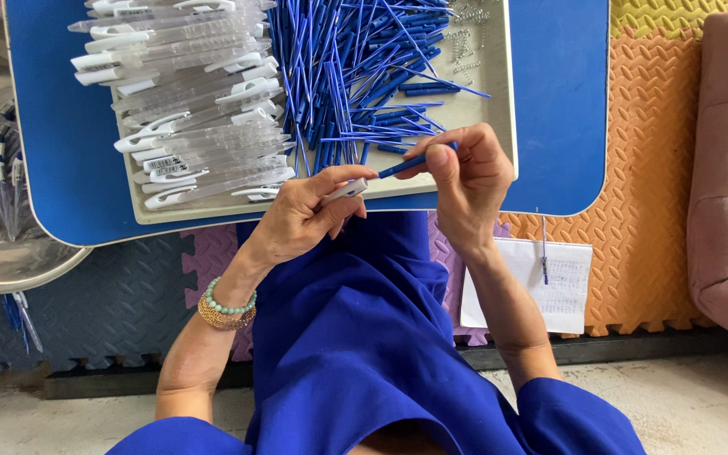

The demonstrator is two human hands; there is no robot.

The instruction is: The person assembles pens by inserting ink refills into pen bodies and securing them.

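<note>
Crowding the tray behind both hands: blue refills, clear barrels.

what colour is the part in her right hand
Blue: the right hand pinches a thin blue pen part, head view.

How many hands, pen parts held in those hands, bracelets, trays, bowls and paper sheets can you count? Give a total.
Hands: 2 (left hand, right hand)
Held pen parts: 2 (white part, blue part)
Bracelets: 2 (green bracelet, gold bracelet)
Tray: 1
Bowl: 1
Paper sheet: 1
Total: 9
</note>
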